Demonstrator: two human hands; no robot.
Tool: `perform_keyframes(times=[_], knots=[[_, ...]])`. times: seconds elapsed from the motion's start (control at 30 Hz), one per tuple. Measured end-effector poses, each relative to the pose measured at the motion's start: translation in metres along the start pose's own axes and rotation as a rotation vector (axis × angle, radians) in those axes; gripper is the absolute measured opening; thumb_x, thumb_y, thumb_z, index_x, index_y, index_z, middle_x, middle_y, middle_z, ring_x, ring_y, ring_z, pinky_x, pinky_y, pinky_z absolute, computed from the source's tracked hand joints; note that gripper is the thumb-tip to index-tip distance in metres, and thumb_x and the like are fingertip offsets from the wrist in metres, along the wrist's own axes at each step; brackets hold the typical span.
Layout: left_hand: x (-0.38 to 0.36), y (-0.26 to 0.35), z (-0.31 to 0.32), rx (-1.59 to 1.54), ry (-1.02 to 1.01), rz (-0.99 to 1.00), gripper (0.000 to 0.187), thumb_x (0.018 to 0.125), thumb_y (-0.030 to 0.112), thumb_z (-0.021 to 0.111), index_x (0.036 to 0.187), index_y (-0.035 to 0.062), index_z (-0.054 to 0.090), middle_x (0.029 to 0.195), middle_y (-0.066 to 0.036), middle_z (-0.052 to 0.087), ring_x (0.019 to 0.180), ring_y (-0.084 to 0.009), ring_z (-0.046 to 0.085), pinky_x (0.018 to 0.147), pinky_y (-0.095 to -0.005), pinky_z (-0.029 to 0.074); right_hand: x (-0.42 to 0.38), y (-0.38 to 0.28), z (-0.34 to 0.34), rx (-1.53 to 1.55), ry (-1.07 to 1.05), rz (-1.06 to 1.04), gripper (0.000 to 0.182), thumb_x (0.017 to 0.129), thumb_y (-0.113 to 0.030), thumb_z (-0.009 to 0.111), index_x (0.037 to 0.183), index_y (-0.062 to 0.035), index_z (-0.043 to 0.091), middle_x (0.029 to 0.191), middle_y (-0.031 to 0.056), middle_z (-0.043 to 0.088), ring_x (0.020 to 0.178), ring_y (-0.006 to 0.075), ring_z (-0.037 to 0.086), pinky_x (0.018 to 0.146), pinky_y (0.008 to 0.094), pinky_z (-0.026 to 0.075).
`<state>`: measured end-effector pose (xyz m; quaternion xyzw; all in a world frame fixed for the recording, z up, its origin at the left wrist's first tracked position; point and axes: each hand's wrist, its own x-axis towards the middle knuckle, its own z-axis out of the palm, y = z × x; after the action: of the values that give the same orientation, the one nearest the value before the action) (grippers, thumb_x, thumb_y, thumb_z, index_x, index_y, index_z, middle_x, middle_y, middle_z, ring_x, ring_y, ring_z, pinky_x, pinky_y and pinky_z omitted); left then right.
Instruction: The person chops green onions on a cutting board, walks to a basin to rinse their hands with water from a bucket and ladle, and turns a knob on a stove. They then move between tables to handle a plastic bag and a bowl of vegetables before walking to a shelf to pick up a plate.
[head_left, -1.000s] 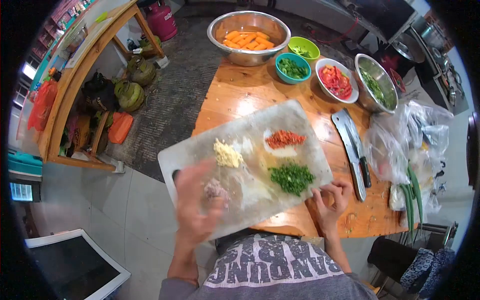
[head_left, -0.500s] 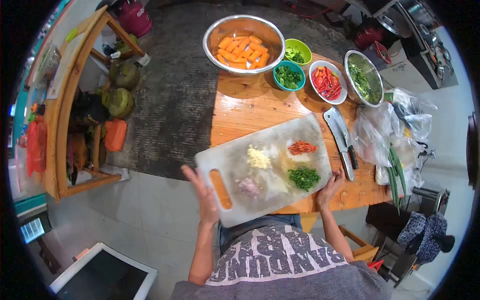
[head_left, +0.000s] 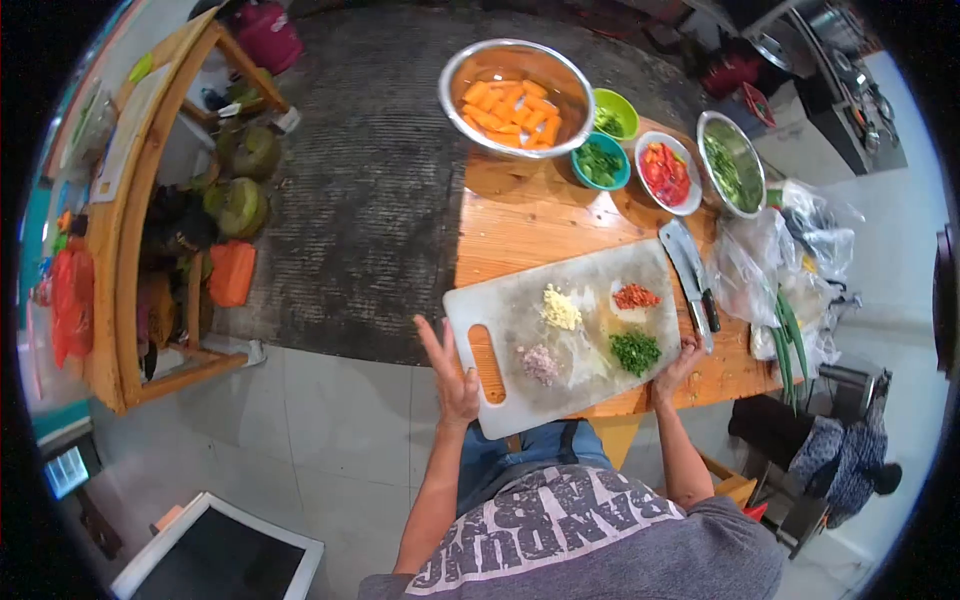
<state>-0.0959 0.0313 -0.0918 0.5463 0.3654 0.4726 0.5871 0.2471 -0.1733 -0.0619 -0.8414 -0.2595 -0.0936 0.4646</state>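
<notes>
A white, stained cutting board (head_left: 510,410) lies tilted on the table, its handle-slot end and near edge jutting past the tabletop. On it are separate piles: chopped garlic (head_left: 561,309), minced shallot (head_left: 539,365), chopped red chili (head_left: 636,296) and chopped green herbs (head_left: 635,352). My left hand (head_left: 452,385) rests against the board's left edge, thumb at the rim and fingers spread outside it. At the lower right corner, my right hand (head_left: 680,370) grips the board's edge, its fingers partly hidden. A cleaver (head_left: 683,262) and a dark-handled knife (head_left: 710,305) lie right of the board.
Along the wooden table's (head_left: 510,220) far side stand a steel bowl (head_left: 465,140) of carrots, green and teal bowls of greens, a white bowl (head_left: 690,205) of red chilies and another steel bowl (head_left: 758,205). Plastic bags (head_left: 750,270) and green onions (head_left: 792,335) are at right.
The board has slid right and farther onto the table, with both hands moving along with it. The whole view has shifted a little too.
</notes>
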Motion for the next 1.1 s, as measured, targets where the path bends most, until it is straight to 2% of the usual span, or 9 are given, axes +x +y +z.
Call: perform_keyframes(times=[0.13,0.3,0.4,0.5,0.67,0.7,0.77,0.9,1.1], knots=[[-0.001,-0.006,-0.007,0.287,-0.061,0.041,0.093,0.094,0.055,0.051,0.157,-0.0017,0.014,0.165,-0.024,-0.006,0.153,-0.039,-0.006,0.123,-0.0491,0.007,0.001,0.024,-0.002,-0.13,0.043,-0.048,0.052,0.107,-0.04,0.039,0.137,0.0023,0.04,0.116,0.0117,0.051,0.108,0.0226,0.048,0.098,0.0379,0.038],[-0.002,-0.007,-0.006,0.257,-0.054,0.063,0.086,0.099,0.044,0.048,0.158,-0.0004,0.004,0.165,-0.024,-0.005,0.154,-0.0372,-0.003,0.123,-0.0488,0.006,0.019,0.057,-0.008,-0.231,-0.084,0.053,0.049,0.106,-0.031,0.039,0.134,0.0082,0.046,0.128,0.0284,0.056,0.119,0.0366,0.053,0.101,0.0501,0.039],[0.012,0.013,-0.016,0.251,-0.072,0.086,0.086,0.101,0.044,0.046,0.159,0.0022,-0.002,0.165,-0.023,-0.008,0.154,-0.0361,-0.004,0.123,-0.048,0.006,0.04,0.014,-0.015,-0.318,0.061,0.286,0.041,0.1,-0.019,0.051,0.129,0.0085,0.052,0.121,0.0272,0.061,0.102,0.0381,0.06,0.087,0.0519,0.047],[0.036,0.02,-0.018,0.163,-0.061,0.042,0.083,0.103,0.043,0.045,0.159,0.0052,-0.003,0.165,-0.022,-0.009,0.154,-0.0354,-0.004,0.124,-0.046,0.006,0.029,-0.018,-0.029,-0.542,0.141,-0.332,0.033,0.094,-0.008,0.055,0.123,0.008,0.058,0.115,0.0252,0.062,0.09,0.0312,0.059,0.08,0.0439,0.05],[0.054,0.047,-0.033,0.102,-0.034,-0.07,0.081,0.1,0.021,0.053,0.16,0.0063,0.0,0.165,-0.023,-0.007,0.154,-0.0355,0.0,0.122,-0.0439,0.021,-0.004,-0.08,-0.011,-0.226,-0.294,-0.032,0.018,0.094,-0.007,0.058,0.105,0.0055,0.066,0.093,0.0149,0.066,0.076,0.0184,0.057,0.067,0.0313,0.047],[0.053,0.044,-0.043,0.279,0.045,-0.019,0.08,0.096,0.009,0.055,0.16,0.0112,0.007,0.166,-0.019,0.005,0.143,-0.0373,0.038,0.117,-0.0467,0.034,-0.012,-0.111,-0.008,-0.304,-0.403,0.041,0.018,0.095,-0.009,0.059,0.104,0.0052,0.066,0.091,0.0144,0.066,0.075,0.0187,0.057,0.067,0.0322,0.047],[0.052,0.051,-0.073,0.351,0.032,-0.135,0.076,0.094,0.006,0.054,0.158,0.0112,0.013,0.161,-0.021,0.021,0.136,-0.0366,0.047,0.112,-0.0455,0.039,-0.02,-0.158,0.006,-0.436,-0.481,0.177,0.018,0.097,-0.012,0.06,0.103,0.0036,0.068,0.089,0.0143,0.066,0.077,0.0198,0.058,0.067,0.0353,0.048],[0.047,0.036,-0.174,0.382,-0.01,-0.441,0.064,0.092,0.006,0.05,0.151,0.008,0.027,0.145,-0.025,0.048,0.127,-0.0426,0.053,0.107,-0.0466,0.043,-0.028,-0.187,0.053,-0.218,-0.235,-0.461,0.017,0.097,-0.011,0.058,0.103,0.0015,0.068,0.088,0.012,0.065,0.081,0.0212,0.062,0.07,0.0358,0.049],[-0.024,-0.04,-0.392,0.851,-0.167,-0.925,0.084,0.085,0.025,0.064,0.156,0.0087,0.021,0.145,-0.029,0.046,0.133,-0.0438,0.047,0.109,-0.0494,0.04,-0.094,-0.264,0.097,0.158,-0.317,0.367,0.024,0.1,-0.011,0.054,0.12,-0.0051,0.065,0.1,0.0048,0.064,0.082,0.0109,0.057,0.072,0.0273,0.051]])
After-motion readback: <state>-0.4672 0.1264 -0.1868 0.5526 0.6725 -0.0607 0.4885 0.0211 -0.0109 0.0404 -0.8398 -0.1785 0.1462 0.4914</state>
